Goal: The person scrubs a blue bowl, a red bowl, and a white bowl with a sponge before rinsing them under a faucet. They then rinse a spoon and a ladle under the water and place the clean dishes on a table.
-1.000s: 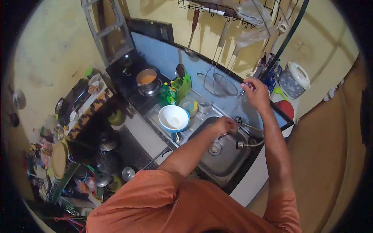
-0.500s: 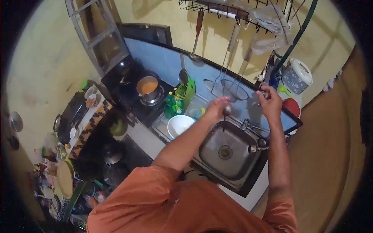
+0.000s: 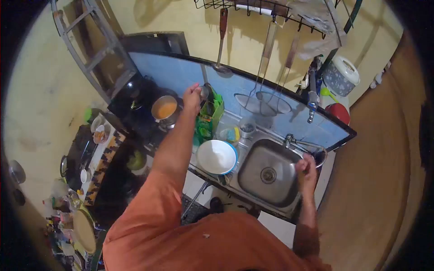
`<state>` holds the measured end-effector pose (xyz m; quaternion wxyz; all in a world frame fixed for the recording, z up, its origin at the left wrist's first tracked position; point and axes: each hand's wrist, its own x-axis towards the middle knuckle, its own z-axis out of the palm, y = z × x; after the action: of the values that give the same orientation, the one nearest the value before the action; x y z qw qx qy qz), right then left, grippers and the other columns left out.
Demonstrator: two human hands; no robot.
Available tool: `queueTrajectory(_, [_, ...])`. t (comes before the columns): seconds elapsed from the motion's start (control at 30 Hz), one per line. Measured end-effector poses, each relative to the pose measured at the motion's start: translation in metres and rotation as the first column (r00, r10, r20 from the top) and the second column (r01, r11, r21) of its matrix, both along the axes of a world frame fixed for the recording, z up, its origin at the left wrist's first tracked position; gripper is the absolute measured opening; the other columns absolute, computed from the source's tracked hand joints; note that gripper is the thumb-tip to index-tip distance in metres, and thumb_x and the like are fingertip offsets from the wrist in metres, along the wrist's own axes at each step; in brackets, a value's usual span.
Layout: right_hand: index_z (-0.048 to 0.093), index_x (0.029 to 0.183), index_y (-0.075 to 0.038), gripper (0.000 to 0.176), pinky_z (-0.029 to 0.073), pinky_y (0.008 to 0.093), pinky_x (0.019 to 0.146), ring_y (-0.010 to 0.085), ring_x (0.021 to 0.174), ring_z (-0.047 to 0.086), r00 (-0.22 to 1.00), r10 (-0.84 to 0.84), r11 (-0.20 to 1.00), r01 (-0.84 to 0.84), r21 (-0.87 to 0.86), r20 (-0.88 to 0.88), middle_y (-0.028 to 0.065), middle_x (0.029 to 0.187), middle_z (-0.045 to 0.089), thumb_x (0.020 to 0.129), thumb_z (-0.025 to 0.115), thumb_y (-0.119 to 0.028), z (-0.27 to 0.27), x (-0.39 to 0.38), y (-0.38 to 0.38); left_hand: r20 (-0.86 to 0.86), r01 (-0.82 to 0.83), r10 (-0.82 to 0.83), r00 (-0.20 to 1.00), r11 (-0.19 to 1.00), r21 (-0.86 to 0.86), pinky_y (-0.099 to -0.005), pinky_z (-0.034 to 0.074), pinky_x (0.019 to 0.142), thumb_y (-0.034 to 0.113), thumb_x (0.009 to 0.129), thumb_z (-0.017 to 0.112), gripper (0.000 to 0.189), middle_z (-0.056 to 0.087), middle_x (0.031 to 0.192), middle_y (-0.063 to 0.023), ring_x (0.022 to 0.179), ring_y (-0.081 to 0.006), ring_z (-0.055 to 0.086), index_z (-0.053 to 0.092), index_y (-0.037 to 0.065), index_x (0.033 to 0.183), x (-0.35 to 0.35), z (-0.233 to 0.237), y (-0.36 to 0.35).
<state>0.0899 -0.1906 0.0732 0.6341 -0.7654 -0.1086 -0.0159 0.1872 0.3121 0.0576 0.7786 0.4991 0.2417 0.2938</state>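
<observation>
My left hand [image 3: 192, 98] is stretched out beside the stove, its fingers closed at a small round metal thing [image 3: 204, 93]. Right behind it, a dark ladle stands in the green caddy [image 3: 217, 109]. Close to the left of that hand is a saucepan [image 3: 164, 109] with orange liquid on the stove. My right hand [image 3: 307, 168], slightly blurred, hovers over the right side of the sink [image 3: 264, 194]. Its fingers are loosely bent and apart, and nothing shows in them. The tap [image 3: 289, 141] is just above this hand.
A white bowl [image 3: 217, 157] rests left of the sink, with a metal cup [image 3: 247, 128] behind it. Strainers [image 3: 260, 105] and a long-handled ladle [image 3: 221, 67] hang on the wall. A patterned container [image 3: 341, 77] and a red bowl [image 3: 338, 113] are at the right.
My left hand has moved left from the sink's back corner to the caddy and stove. My right hand has come down from the wall to the sink. The view has shifted slightly.
</observation>
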Motion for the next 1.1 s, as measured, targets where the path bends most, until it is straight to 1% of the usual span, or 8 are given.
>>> queueTrajectory(0.07, [0.046,0.122,-0.003,0.045,0.047,0.0249,0.076,0.0092,0.086,0.051,0.992,0.124,0.961,-0.126,0.244,0.022,0.0034,0.092,0.053,0.080,0.059,0.006,-0.038,-0.025,-0.002,-0.017,0.000,0.000,1.000,1.000,0.025,-0.0273,0.050,0.059,0.002,0.086,0.054,0.030,0.058,0.092,-0.0076,0.071,-0.0152,0.059,0.051,0.003,0.116,0.005,-0.018,0.006])
queueTrajectory(0.23, [0.045,0.123,-0.001,0.044,0.048,0.0251,0.073,0.0097,0.081,0.052,0.993,0.046,0.995,-0.036,0.093,-0.112,0.0039,0.093,0.053,0.082,0.062,-0.002,-0.011,-0.043,-0.006,-0.084,0.047,-0.040,0.996,0.995,0.089,-0.0282,0.047,0.058,0.000,0.083,0.054,0.031,0.061,0.084,-0.0052,0.068,-0.0156,0.057,0.056,0.002,0.113,0.029,-0.096,0.037])
queueTrajectory(0.3, [0.046,0.123,-0.001,0.046,0.047,0.0259,0.074,0.0113,0.082,0.052,0.996,-0.035,0.999,0.036,-0.012,0.084,0.0056,0.095,0.055,0.083,0.065,-0.011,0.009,-0.017,-0.009,-0.127,0.124,-0.100,0.987,0.972,0.198,-0.0285,0.046,0.057,-0.001,0.081,0.054,0.030,0.061,0.079,-0.0046,0.066,-0.0157,0.057,0.058,0.001,0.111,0.030,-0.110,0.044])
queueTrajectory(0.5, [0.052,0.121,-0.003,0.048,0.042,0.0308,0.085,0.0180,0.095,0.052,0.881,-0.010,0.955,0.149,-0.258,0.474,0.0088,0.106,0.056,0.078,0.069,-0.016,0.136,0.056,0.027,-0.481,0.176,0.316,0.818,0.658,0.732,-0.0325,0.049,0.078,0.018,0.077,0.060,0.024,0.067,0.088,-0.0103,0.080,-0.0200,0.064,0.068,0.008,0.099,-0.002,-0.068,0.036])
queueTrajectory(0.57, [0.053,0.120,-0.004,0.048,0.042,0.0330,0.087,0.0217,0.098,0.053,0.844,0.035,0.948,0.141,-0.285,0.535,0.0118,0.110,0.056,0.077,0.070,-0.018,0.163,0.075,0.043,-0.391,0.084,0.185,0.901,0.812,0.578,-0.0323,0.049,0.076,0.024,0.077,0.063,0.029,0.067,0.087,-0.0111,0.080,-0.0201,0.063,0.067,0.009,0.101,-0.025,-0.054,0.034])
queueTrajectory(0.7, [0.054,0.118,-0.004,0.049,0.039,0.0390,0.093,0.0321,0.108,0.052,0.697,0.167,0.871,0.227,-0.436,0.698,0.0190,0.116,0.054,0.077,0.070,-0.023,0.170,0.112,0.063,-0.300,0.102,0.133,0.945,0.749,0.655,-0.0279,0.047,0.064,0.022,0.083,0.064,0.033,0.061,0.078,-0.0028,0.068,-0.0142,0.056,0.062,-0.002,0.105,-0.128,-0.054,-0.013])
queueTrajectory(0.9, [0.057,0.108,-0.003,0.043,0.038,0.0417,0.094,0.0383,0.112,0.049,0.665,0.364,0.703,0.263,-0.661,0.652,0.0244,0.122,0.051,0.075,0.071,-0.027,0.138,0.136,0.070,-0.607,0.203,0.381,0.698,0.707,0.677,-0.0372,0.050,0.074,0.034,0.068,0.074,0.050,0.066,0.081,-0.0181,0.076,-0.0289,0.065,0.063,-0.002,0.101,-0.219,-0.081,-0.103])
queueTrajectory(1.1, [0.047,0.075,-0.004,0.032,0.040,0.0422,0.074,0.0357,0.085,0.050,0.658,0.289,0.788,0.249,-0.563,0.696,0.0161,0.085,0.051,0.071,0.071,-0.024,0.136,0.129,0.075,-0.735,0.394,0.305,0.605,0.688,0.610,-0.0408,0.050,0.079,0.024,0.068,0.068,0.045,0.064,0.091,-0.0241,0.087,-0.0355,0.064,0.062,-0.002,0.105,-0.220,-0.068,-0.124])
